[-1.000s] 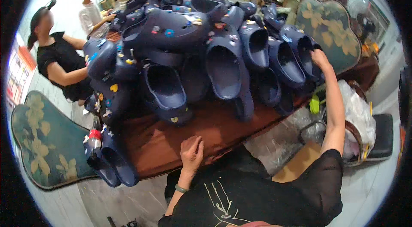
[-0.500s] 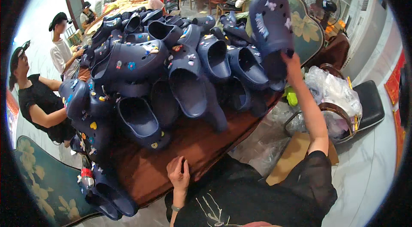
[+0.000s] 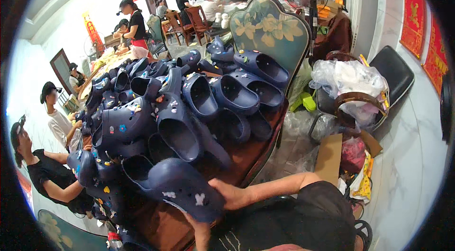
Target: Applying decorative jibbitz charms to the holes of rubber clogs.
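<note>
A dark navy foam clog (image 3: 182,187) with small white charms is tilted over the near edge of the brown-covered table. My right hand (image 3: 228,194) is closed on its right end. My left hand (image 3: 198,227) comes up against the clog's lower side, its fingers hidden behind the clog. Just beyond lies a large heap of similar navy clogs, many with colourful charms; among them are an open-topped clog (image 3: 180,132) and a clog with a blue flower charm (image 3: 124,120).
A floral-backed chair (image 3: 268,26) stands at the table's far right. Right of the table, a black chair (image 3: 393,73) bears a basket with plastic bags (image 3: 348,78); below is an open cardboard box (image 3: 329,156). A person in black (image 3: 57,180) works at the left side; several others are farther back.
My right hand has brought the clog from the upper right down to the near table edge. My left hand now meets it there. The view has swung to the right.
</note>
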A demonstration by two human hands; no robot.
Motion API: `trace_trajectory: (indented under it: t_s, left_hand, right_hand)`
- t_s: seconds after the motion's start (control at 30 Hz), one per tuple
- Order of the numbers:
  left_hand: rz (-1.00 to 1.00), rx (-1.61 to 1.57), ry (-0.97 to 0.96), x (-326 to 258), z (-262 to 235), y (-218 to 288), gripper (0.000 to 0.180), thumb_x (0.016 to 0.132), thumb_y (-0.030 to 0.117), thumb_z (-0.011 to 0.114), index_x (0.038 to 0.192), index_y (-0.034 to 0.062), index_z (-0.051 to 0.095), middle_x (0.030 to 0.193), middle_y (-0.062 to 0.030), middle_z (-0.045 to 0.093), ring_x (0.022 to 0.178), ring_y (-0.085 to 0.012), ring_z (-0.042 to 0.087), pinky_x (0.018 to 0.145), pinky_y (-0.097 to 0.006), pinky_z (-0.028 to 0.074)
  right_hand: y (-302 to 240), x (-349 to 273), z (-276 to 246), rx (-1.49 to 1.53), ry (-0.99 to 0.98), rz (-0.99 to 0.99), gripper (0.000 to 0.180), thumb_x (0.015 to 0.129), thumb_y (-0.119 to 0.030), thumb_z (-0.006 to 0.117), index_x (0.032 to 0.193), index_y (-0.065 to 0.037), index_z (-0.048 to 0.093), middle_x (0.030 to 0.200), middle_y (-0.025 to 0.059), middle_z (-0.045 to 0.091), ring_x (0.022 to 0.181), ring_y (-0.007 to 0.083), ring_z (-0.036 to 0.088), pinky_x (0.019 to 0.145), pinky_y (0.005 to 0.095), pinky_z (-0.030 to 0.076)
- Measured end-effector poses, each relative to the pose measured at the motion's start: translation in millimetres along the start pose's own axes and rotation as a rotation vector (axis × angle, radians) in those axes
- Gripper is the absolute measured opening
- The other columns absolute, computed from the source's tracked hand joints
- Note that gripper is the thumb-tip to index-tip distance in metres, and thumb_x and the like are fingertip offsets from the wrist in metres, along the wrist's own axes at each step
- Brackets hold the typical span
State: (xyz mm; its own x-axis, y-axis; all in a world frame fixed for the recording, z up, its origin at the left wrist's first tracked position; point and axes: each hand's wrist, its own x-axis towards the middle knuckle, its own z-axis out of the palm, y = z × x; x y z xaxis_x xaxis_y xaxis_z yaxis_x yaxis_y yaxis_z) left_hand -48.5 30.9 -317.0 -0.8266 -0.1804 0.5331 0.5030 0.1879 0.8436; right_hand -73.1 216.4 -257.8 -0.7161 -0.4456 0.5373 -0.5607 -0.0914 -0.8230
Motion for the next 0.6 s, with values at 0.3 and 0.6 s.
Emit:
trace_trajectory:
  t_s: [0.3, 0.6]
  left_hand:
    - [-0.5, 0.384, -0.22, 19.0, -95.2, 52.0, 0.034, 0.091, 0.014, 0.048, 0.117, -0.0041, 0.061, 0.115, -0.0165, 0.064, 0.109, -0.0252, 0.06, 0.098, -0.035, 0.044]
    - [-0.294, 0.731, -0.19, 11.8, -127.2, 16.2, 0.041, 0.075, 0.003, 0.058, 0.115, 0.0028, 0.062, 0.119, -0.0164, 0.061, 0.112, -0.0331, 0.056, 0.097, -0.038, 0.043]
  right_hand:
    - [51.9, -10.6, -48.3, -0.549, -0.212, 0.324, 0.021, 0.085, -0.014, 0.053, 0.098, -0.006, 0.067, 0.098, 0.0165, 0.065, 0.094, 0.0344, 0.06, 0.086, 0.044, 0.048]
    - [68.3, 28.1, -19.2, 0.017, -0.003, 0.359, 0.024, 0.09, -0.01, 0.061, 0.112, -0.002, 0.061, 0.119, 0.0083, 0.058, 0.105, 0.016, 0.057, 0.089, 0.0281, 0.046]
